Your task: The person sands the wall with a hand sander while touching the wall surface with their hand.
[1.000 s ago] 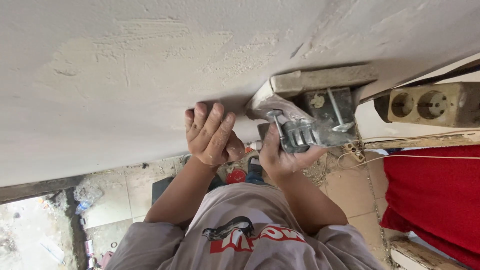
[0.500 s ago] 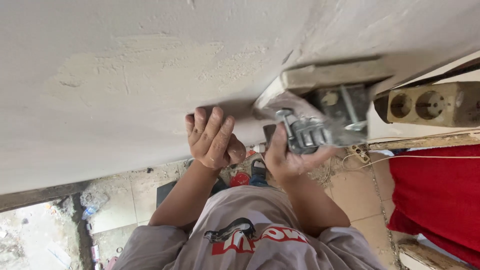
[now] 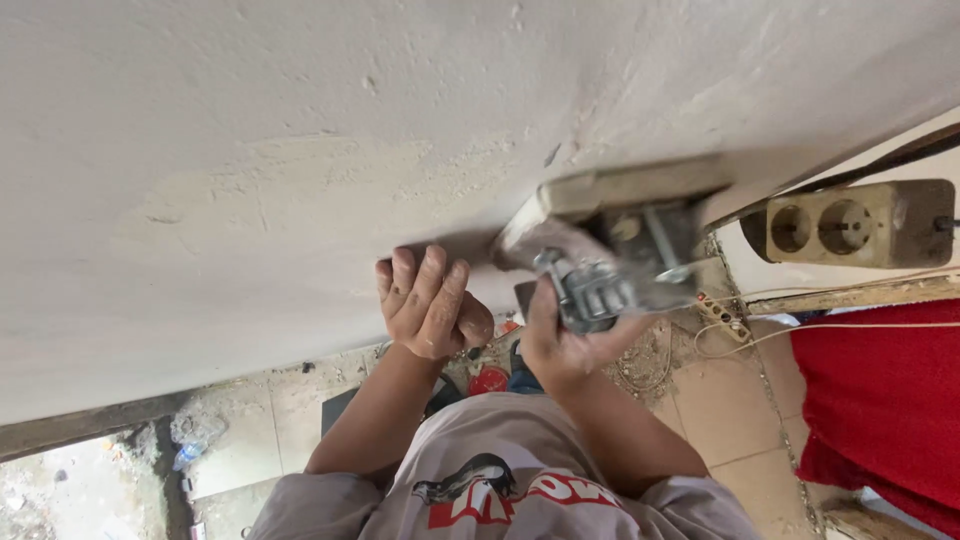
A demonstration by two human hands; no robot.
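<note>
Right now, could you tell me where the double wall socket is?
In the head view, the double wall socket sits at the right edge, mounted on the pale wall above the red cloth, just right of the metal tool in the right hand.

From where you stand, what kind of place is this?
Probably a room under repair or building work. A rough plastered wall fills the view, the tiled floor is strewn with dust and debris, and a dusty socket strip lies loose by a red cloth.

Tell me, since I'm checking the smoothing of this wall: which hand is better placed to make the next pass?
Right, probably. The right hand already grips the sanding tool against the plastered wall; the left hand holds nothing and only rests on the wall.
</note>
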